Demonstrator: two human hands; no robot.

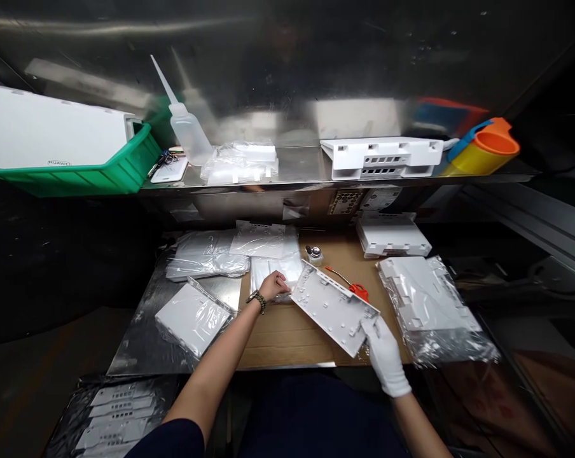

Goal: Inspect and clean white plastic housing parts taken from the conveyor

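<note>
My right hand [383, 356], in a white glove, grips the near right end of a white plastic housing [335, 308]. The housing is tilted, and its inner side with small posts and clips faces up. Bare, with a watch and a bracelet at the wrist, my left hand [273, 286] is beside the housing's far left corner. Its fingers are curled together; whether something thin is between them is hidden. Just beyond it lies a stack of clear plastic bags [278, 270]. Red-handled scissors [359, 291] and a small jar with a metal top [315, 254] lie behind the housing.
Bagged white housings lie at left [194, 318] and right [430, 299] of the cardboard-covered bench [278, 343]. The shelf above holds a green bin [125, 172], a squeeze bottle [189, 133], a white housing [387, 158] and a yellow-orange cup [488, 152].
</note>
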